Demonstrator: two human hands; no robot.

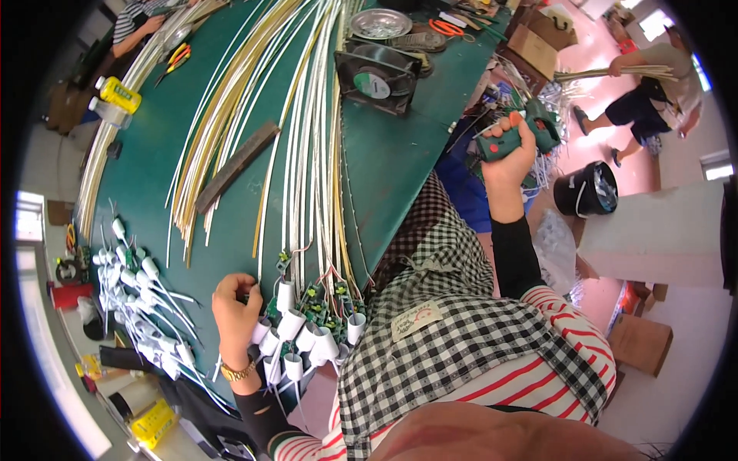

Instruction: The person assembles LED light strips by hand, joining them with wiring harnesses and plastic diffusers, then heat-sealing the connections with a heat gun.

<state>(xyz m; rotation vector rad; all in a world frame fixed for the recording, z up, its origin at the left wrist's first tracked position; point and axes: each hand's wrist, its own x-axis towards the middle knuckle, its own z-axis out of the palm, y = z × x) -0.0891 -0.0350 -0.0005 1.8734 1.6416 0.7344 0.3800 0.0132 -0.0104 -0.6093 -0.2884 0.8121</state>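
My right hand (510, 146) is closed round a green hand-held power tool (501, 143) with a red round spot, held out past the table's right edge. My left hand (237, 307) rests at the table's near edge with its fingers curled together; what they hold, if anything, is hidden. Beside it lies a cluster of white plastic cylinders (307, 336) with small green circuit boards (315, 306) and thin wires. Long white and yellowish strips (298, 169) run from these boards up the table. A second pile of white cylinders with wires (150, 300) lies left of my left hand.
A dark bar (237, 167) lies across the strips on the green table (392, 161). Behind are a square black fan (377, 81), a metal dish (380, 24) and orange-handled scissors (448, 28). Yellow-capped bottles (118, 95) stand left. A black bucket (586, 189) and a person carrying strips (653, 84) are right.
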